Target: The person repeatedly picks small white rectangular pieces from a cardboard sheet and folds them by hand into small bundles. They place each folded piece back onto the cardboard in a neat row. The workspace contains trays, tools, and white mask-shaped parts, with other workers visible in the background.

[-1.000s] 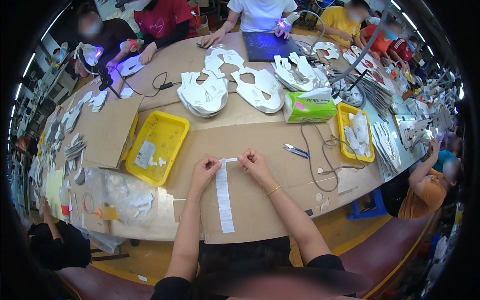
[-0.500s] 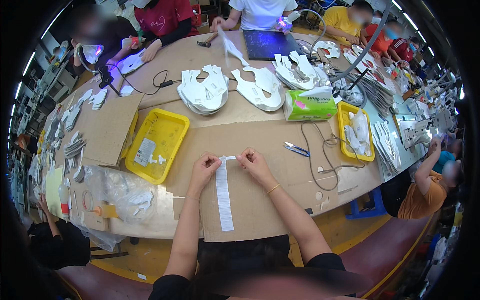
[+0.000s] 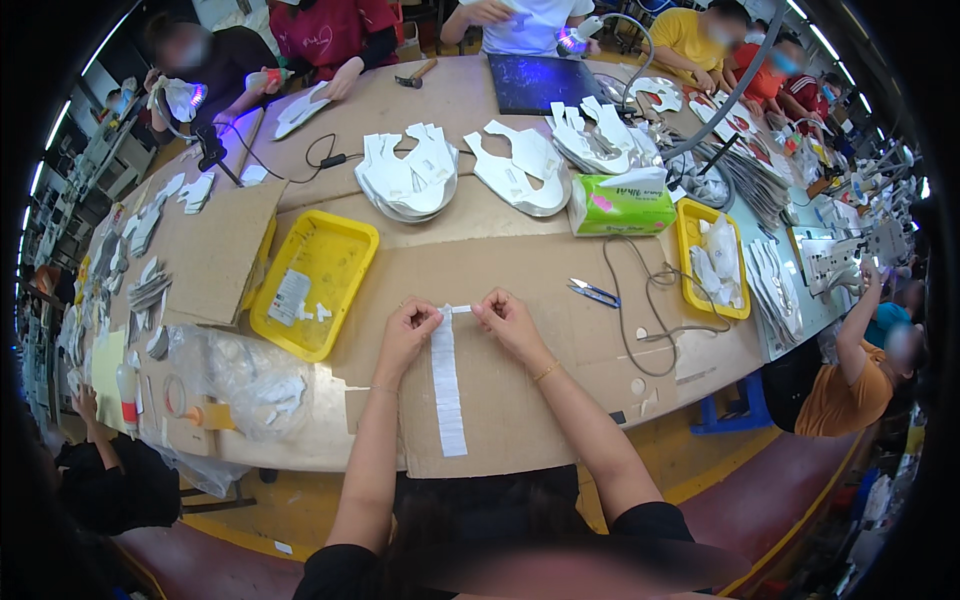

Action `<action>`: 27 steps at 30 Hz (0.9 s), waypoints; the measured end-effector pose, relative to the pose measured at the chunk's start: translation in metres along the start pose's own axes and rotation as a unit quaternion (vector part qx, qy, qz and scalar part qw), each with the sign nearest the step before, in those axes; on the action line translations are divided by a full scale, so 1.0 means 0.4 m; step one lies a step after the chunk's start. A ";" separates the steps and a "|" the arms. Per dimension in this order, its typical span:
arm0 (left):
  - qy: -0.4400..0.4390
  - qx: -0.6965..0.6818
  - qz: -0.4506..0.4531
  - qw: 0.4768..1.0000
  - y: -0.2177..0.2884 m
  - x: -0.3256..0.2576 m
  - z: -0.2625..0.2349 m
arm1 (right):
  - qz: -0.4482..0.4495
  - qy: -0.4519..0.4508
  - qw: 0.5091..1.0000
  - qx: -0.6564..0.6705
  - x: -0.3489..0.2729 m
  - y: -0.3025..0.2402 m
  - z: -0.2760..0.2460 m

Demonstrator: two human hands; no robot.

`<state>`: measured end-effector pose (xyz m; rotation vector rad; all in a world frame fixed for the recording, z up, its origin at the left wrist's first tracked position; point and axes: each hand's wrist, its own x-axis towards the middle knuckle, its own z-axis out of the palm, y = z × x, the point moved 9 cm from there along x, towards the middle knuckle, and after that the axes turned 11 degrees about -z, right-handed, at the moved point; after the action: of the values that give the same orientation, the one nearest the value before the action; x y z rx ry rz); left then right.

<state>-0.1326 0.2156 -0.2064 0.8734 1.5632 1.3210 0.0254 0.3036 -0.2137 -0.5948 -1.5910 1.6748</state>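
Observation:
A long white strip made of several short pieces lies on the brown cardboard in front of me. At its far end a small white tab reaches across to the right. My left hand is closed in a pinch at the strip's top, on the tab's left end. My right hand, also closed, pinches the tab's right end between thumb and forefinger. The fingertips hide both ends of the tab.
A yellow tray with white scraps stands at left; another yellow tray is at right. Blue-handled thread snips and a cable lie right of my hands. Beyond are stacked white cut pieces and a green tissue pack. Co-workers sit around.
My hands keep their pinch on the tab, almost unmoved. Across the table, the white-shirted co-worker's hand has drawn back from the hammer, and a red-shirted co-worker has lifted and tilted a white piece.

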 end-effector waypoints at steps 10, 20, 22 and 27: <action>-0.003 -0.008 0.007 1.000 -0.005 0.002 0.000 | -0.003 0.016 0.999 0.042 0.003 0.003 -0.007; 0.002 0.000 -0.002 1.000 0.005 -0.004 0.002 | 0.005 0.013 0.999 0.051 0.002 0.011 -0.008; 0.002 -0.001 -0.003 1.000 0.007 -0.004 0.001 | 0.007 0.017 0.998 0.054 0.003 0.012 -0.008; 0.012 0.002 -0.012 1.000 0.002 -0.003 -0.001 | 0.008 0.022 0.998 0.055 0.001 0.007 -0.010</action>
<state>-0.1324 0.2147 -0.2054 0.8410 1.5906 1.3170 0.0276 0.3066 -0.2169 -0.5845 -1.4577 1.7361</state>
